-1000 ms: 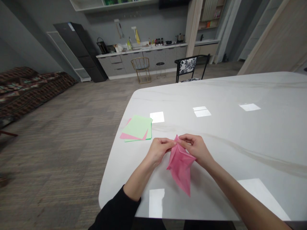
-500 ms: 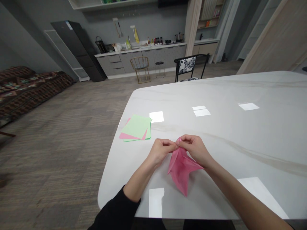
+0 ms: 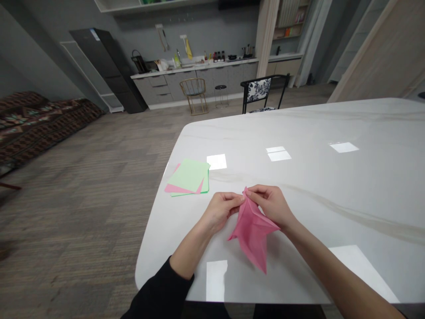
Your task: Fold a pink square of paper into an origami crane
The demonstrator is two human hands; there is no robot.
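A pink sheet of folded paper [image 3: 253, 232] hangs over the near part of the table, gathered to a narrow tip at its top and spreading into pointed corners below. My left hand [image 3: 222, 208] pinches the left side of that tip between thumb and fingers. From the right, my right hand [image 3: 270, 202] grips the same tip, its fingertips close to those of the left. Creases run down the paper from the pinched end. The far side of the tip and some fingertips are hidden.
Green and pink paper sheets [image 3: 188, 176] lie in a loose stack near the left edge of the white table [image 3: 318, 177]. A black-framed chair [image 3: 260, 91] stands beyond the far edge. Farther back are a gold chair [image 3: 194, 91], a stool [image 3: 221, 91] and a kitchen counter [image 3: 175, 82].
The paper's lower part has swung and opened out, its bottom corner shifting right. The pinched tip has moved slightly left, and both hands still hold it.
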